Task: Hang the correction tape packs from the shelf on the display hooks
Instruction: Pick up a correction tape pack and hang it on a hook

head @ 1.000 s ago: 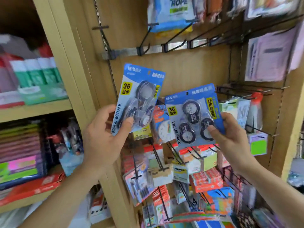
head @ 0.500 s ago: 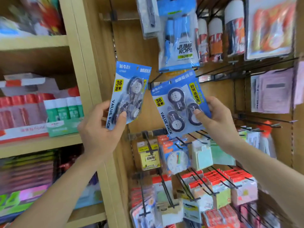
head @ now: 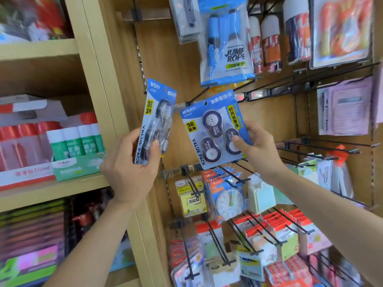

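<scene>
Left hand (head: 128,168) grips left pack (head: 157,121) low, beside shelf post (head: 99,79); right hand (head: 257,150) pinches right pack (head: 213,129) at lower corner, hang hole near bare hook (head: 198,95). Packs likely light, card stiff, blister slick: hold low, keep hole clear
</scene>
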`<state>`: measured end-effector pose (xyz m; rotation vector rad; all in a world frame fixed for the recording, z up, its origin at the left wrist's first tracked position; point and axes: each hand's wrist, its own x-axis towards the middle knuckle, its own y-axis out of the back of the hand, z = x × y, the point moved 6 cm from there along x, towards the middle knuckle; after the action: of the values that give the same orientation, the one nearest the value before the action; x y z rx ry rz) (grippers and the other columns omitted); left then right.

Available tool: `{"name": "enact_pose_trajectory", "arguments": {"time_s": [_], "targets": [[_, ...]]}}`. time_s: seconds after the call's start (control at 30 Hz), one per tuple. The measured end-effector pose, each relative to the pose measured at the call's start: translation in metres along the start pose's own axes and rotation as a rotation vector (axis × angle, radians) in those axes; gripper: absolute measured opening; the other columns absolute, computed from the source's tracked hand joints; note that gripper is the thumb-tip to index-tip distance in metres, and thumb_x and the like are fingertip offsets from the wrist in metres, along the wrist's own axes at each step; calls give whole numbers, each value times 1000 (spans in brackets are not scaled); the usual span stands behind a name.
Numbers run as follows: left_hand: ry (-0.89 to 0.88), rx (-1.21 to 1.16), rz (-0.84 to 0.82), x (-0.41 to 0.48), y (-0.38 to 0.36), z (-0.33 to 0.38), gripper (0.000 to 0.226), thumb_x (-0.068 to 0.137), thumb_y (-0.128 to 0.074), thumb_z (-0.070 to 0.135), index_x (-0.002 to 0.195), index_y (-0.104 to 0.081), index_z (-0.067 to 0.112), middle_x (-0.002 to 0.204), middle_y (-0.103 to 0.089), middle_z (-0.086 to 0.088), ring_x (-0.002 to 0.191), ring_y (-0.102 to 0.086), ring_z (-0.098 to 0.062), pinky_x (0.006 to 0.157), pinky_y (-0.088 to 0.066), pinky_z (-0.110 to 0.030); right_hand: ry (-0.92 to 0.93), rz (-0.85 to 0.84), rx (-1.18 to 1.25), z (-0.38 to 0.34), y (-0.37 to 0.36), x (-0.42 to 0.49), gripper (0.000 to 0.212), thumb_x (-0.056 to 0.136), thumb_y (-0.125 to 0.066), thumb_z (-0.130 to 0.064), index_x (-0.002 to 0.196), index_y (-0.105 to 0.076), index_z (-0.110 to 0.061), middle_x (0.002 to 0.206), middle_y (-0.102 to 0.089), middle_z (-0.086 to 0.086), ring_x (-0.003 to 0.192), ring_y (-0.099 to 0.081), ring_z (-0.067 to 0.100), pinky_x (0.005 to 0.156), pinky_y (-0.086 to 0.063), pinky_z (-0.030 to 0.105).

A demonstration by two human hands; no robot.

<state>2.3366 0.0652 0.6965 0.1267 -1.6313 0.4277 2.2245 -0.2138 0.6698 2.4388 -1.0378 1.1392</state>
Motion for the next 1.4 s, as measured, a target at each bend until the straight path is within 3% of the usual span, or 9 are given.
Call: {"name": "enact_pose_trajectory", "arguments": {"time_s": [0.23,0.53,0.73,0.87,1.0,1.1,1.23,1.33,1.4], "targets": [[-19,-23,-5,-1,1,0,27,91,-74,23,109,-71,3,85,-72,-8,67,-64,-26,57,-50,-39,-72,50,127,10,-3,3,26,95,-61,-1,121,-62,-5,105,-75,12,92,-73,25,77,-60,37],[-59,10,5,-1,1,1,26,90,-75,22,108,-70,3,85,-72,-9,71,-62,-24,60,-49,-37,-180,46,73,38,-15,25,24,94,-64,-5,118,-63,-9,101,-76,8,89,-74,27,76,-62,44],[-64,24,2,-1,1,4,26,91,-74,21,108,-70,3,83,-71,-9,73,-58,-18,64,-44,-28,-209,56,-65,55,-31,59,24,91,-70,-14,114,-62,-18,100,-72,3,80,-69,15,64,-56,24],[-47,-1,-14,0,0,5,26,91,-73,23,108,-69,3,85,-71,-9,75,-59,-18,67,-44,-28,-259,74,-163,68,-40,79,26,90,-71,-17,114,-63,-15,102,-72,7,87,-69,22,77,-58,37],[-50,-62,-29,-1,1,6,26,90,-73,24,109,-65,8,84,-71,-9,74,-57,-16,68,-42,-25,-274,41,-287,62,-45,87,28,91,-69,-15,118,-61,-12,107,-70,11,76,-59,16,57,-45,21],[-57,-105,-44,1,0,8,27,90,-72,24,109,-64,8,86,-70,-6,75,-57,-14,69,-41,-22,-160,111,-362,44,-42,74,38,88,-72,-18,123,-58,-15,115,-64,1,92,-57,13,75,-51,27],[-35,-121,-51,0,0,6,27,89,-72,27,111,-62,14,85,-68,1,73,-57,-12,65,-44,-24,-2,22,-39,4,-57,31,44,81,-81,-16,121,-63,-18,117,-65,-6,99,-61,7,81,-47,13],[-17,-142,-60,-1,2,4,30,90,-72,29,111,-65,8,87,-67,6,74,-60,-10,66,-46,-24,-99,-233,296,-13,-80,11,58,73,-82,-23,127,-60,-20,119,-69,1,110,-65,11,90,-52,23],[10,-153,-70,0,2,3,32,91,-70,32,112,-65,9,89,-66,8,74,-62,-11,67,-48,-24,-118,-245,345,-20,-86,12,52,73,-80,-24,122,-62,-21,113,-71,1,106,-66,13,89,-52,30]]}}
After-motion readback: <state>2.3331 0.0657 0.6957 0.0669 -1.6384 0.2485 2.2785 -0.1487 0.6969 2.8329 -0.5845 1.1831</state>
